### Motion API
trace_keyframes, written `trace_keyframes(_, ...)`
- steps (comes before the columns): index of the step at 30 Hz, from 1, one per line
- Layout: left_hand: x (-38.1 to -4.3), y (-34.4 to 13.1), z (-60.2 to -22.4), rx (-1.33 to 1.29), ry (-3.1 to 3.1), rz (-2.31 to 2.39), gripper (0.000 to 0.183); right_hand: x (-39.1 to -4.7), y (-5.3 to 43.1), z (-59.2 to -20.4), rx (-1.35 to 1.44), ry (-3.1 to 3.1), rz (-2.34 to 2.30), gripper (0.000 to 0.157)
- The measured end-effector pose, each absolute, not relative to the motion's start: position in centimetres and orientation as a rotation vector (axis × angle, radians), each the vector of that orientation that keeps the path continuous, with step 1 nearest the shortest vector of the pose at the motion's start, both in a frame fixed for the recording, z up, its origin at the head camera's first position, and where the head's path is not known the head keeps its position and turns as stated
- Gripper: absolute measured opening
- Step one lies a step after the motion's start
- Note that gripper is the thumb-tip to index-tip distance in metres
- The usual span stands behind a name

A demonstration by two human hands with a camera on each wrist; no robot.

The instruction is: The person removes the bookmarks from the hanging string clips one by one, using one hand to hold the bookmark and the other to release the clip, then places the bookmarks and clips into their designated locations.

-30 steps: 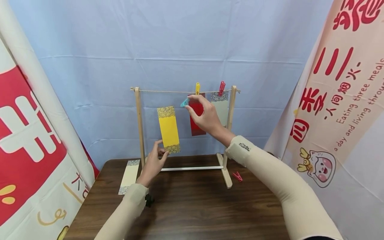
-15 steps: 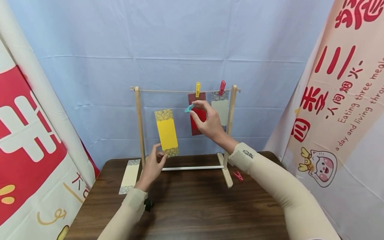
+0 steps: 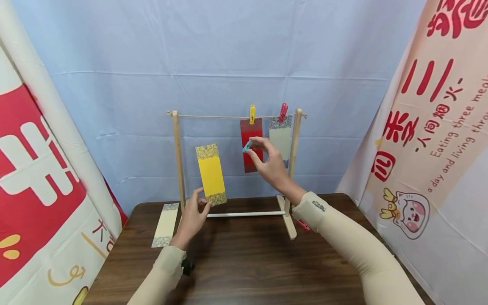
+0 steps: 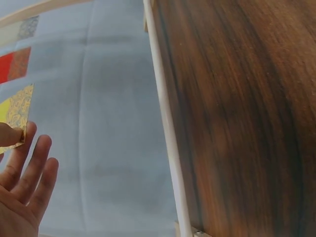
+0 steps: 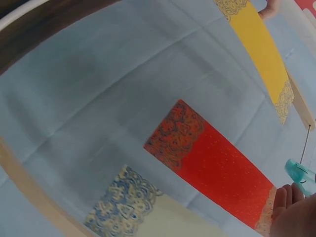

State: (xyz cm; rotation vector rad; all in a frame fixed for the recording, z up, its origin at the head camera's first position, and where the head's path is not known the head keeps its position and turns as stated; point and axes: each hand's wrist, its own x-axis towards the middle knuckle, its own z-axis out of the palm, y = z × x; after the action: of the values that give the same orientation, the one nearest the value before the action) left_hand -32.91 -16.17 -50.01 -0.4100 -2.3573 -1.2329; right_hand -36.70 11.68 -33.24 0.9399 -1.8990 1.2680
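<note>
**Yellow card (image 3: 211,173) & teal clip (image 3: 247,146) sink further from cord (image 3: 213,116)**

Vs a sec ago, both my hands are lower, clip's nearer 3 o'clock; card's still unhung. L hand (image 3: 193,217) pinches card's btm edge, 8 o'clock of clip. R hand (image 3: 271,163) pinches clip before red card (image 3: 248,131), arm in from 4–5 o'clock.

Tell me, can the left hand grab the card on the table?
Probably yes: the pale card lies uncovered near the left hand, though that hand pinches the yellow card and may need freeing first.
</note>
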Motion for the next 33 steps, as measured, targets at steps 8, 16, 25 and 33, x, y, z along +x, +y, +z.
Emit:
trace_keyframes(8,-32.6,-16.5,-50.7,-0.407,-2.333,-1.252,0.056,-36.5,12.1,-35.1,0.903,-1.937,1.290,0.042)
trace_keyframes(16,-32.2,-16.8,-51.3,-0.410,-2.335,-1.243,0.056,-36.4,12.2,-36.3,0.902,-1.978,1.243,0.040)
trace_keyframes(25,-31.4,-17.2,-52.4,-0.405,-2.350,-1.216,0.058,-36.0,12.6,-37.9,0.902,-1.988,1.226,0.042)
trace_keyframes(33,-31.0,-17.4,-53.1,-0.365,-2.364,-1.245,0.059,-36.0,12.9,-39.3,0.912,-1.924,1.302,0.042)
